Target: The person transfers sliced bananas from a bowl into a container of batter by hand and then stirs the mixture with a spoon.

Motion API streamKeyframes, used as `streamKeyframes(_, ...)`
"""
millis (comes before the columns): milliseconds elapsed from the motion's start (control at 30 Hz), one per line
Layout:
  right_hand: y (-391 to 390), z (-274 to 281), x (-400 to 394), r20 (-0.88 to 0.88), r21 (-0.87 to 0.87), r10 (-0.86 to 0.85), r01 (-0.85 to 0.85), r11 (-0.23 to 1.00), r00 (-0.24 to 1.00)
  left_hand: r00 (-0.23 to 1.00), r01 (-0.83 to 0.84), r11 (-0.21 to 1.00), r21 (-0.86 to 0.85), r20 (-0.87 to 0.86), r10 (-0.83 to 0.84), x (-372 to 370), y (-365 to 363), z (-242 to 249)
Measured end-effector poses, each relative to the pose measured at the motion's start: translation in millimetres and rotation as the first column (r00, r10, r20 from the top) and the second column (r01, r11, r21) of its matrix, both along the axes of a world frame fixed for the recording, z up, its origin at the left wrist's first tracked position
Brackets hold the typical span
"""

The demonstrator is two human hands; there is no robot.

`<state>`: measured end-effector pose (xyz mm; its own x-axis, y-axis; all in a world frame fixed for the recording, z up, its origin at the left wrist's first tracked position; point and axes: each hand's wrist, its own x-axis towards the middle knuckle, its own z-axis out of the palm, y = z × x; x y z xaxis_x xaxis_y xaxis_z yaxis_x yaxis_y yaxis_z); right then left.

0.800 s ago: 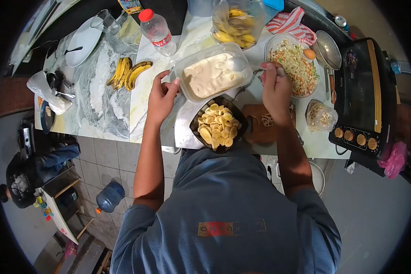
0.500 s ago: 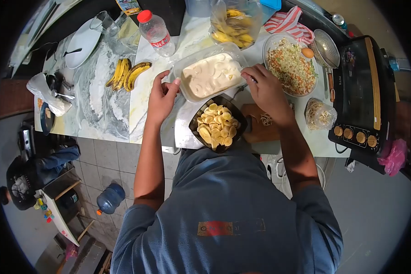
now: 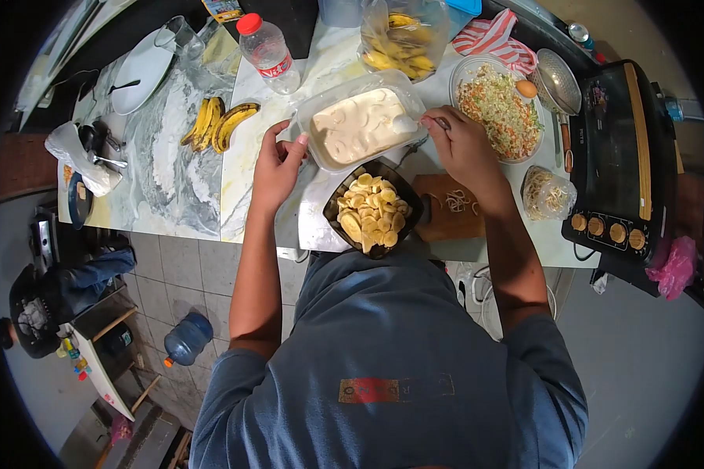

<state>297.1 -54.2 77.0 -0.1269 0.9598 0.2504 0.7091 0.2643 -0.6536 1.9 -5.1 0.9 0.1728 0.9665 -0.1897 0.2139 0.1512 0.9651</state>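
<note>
My left hand [image 3: 279, 166] grips the left side of a clear plastic container [image 3: 328, 162], thumb at its rim. Pale, creamy mixture [image 3: 353, 127] spreads unevenly across the container. Pinched in my right hand [image 3: 463, 147] is a spoon [image 3: 404, 125], its coated bowl over the right end of the mixture and its handle mostly hidden by my fingers. Just below the container, close against my body, a dark square bowl [image 3: 332, 223] holds a heap of banana slices [image 3: 374, 209].
Whole bananas [image 3: 220, 125] lie left, near a red-capped bottle [image 3: 267, 59]. Behind the container stands a bag of bananas [image 3: 399, 59]. On the right are a bowl of chopped vegetables [image 3: 497, 109] with an egg, a wooden board [image 3: 446, 223], a bag of sprouts [image 3: 547, 193] and an oven [image 3: 614, 156].
My right hand has shifted slightly right, and the spoon's bowl now shows over the mixture. My left hand keeps its place on the container.
</note>
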Motion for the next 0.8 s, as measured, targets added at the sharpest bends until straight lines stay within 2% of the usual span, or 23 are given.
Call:
streamKeyframes(200, 3.9, -4.6, 0.8, -0.074, 0.066, -0.036, 0.041, 0.997, 0.997, 1.000, 0.005, 1.000, 0.020, -0.005, -0.005, -2.9, -0.3, -2.2)
streamKeyframes(300, 6.7, -18.2, 5.5, -0.179, 0.040, -0.126, 0.135, 0.990, 0.976, 1.000, -0.012, 1.000, 0.015, -0.021, 0.012, -0.2, -3.4, 1.6)
streamKeyframes(367, 6.9, -21.2, 6.2, -0.130, -0.069, -0.221, 0.214, 0.974, 0.966, 1.000, -0.017, 1.000, 0.020, -0.001, 0.017, -0.8, -5.2, 1.9)
streamKeyframes(400, 7.5, -26.1, 6.7, -0.133, -0.067, -0.218, 0.210, 0.975, 0.967, 1.000, -0.021, 1.000, 0.022, -0.003, 0.021, -1.2, -5.8, 1.7)
streamKeyframes(500, 7.5, -41.4, 6.7, -0.218, -0.075, -0.309, 0.300, 0.951, 0.926, 1.000, -0.027, 1.000, 0.016, -0.012, 0.027, -2.1, -8.7, 0.9)
streamKeyframes(567, 6.4, -46.0, 4.0, -0.255, -0.184, -0.410, 0.372, 0.910, 0.876, 0.999, -0.028, 0.999, 0.017, -0.028, 0.029, -2.6, -10.3, 1.5)
streamKeyframes(600, 6.8, -52.2, 5.0, -0.256, -0.186, -0.410, 0.372, 0.910, 0.875, 0.999, -0.028, 0.999, 0.015, -0.030, 0.029, -2.9, -10.8, 1.4)
streamKeyframes(667, 10.1, -66.2, 8.9, -0.412, -0.323, -0.467, 0.353, 0.878, 0.782, 0.999, -0.029, 0.999, 0.026, -0.037, 0.030, -2.9, -11.6, 0.4)
streamKeyframes(800, 7.9, -74.0, 14.2, -0.440, -0.346, -0.529, 0.407, 0.845, 0.726, 0.999, -0.038, 0.999, 0.019, -0.024, 0.039, -1.2, -15.2, 2.5)
